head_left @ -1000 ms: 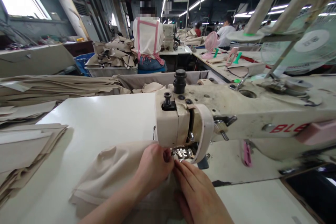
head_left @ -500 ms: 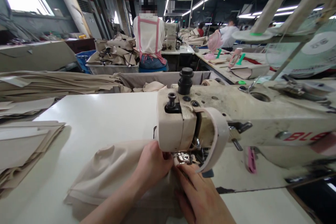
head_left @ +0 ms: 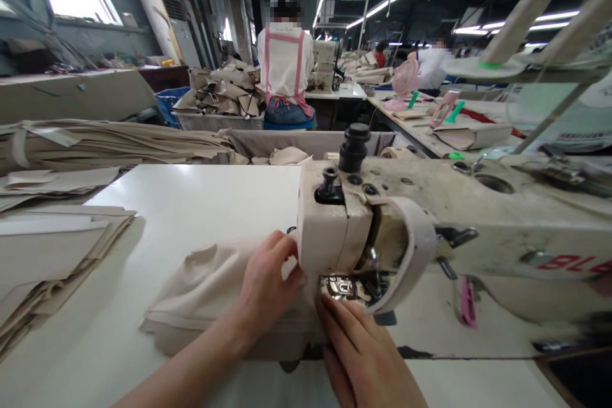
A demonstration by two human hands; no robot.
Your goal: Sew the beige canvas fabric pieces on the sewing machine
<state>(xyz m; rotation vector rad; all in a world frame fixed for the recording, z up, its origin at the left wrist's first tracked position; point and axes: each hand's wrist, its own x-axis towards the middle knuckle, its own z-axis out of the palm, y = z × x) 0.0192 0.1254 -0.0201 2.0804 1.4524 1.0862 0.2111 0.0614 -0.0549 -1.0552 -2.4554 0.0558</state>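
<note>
A beige fabric piece [head_left: 215, 280], with a folded, seamed lower edge, lies on the white table left of a sewing machine's head [head_left: 329, 223]. My left hand [head_left: 270, 277] is raised over the fabric, thumb and fingers apart. Its fingertips reach the back left side of the head, close to a small lever [head_left: 291, 230], and are partly hidden there. My right hand [head_left: 361, 350] lies low in front of the metal presser foot [head_left: 342, 285], its fingers stretched forward against the fabric's right edge. The needle is hard to make out.
Stacked beige panels [head_left: 57, 261] lie at the left. A pink thread snipper [head_left: 467, 303] rests right of the machine's curved guard [head_left: 415, 255]. Thread cones [head_left: 526, 19] stand at upper right. A co-worker [head_left: 285, 70] sits ahead beside a heaped bin [head_left: 220, 121].
My left hand has come up and away from the presser foot to the machine head's back side. The right hand stays near the foot. The whole view has shifted slightly.
</note>
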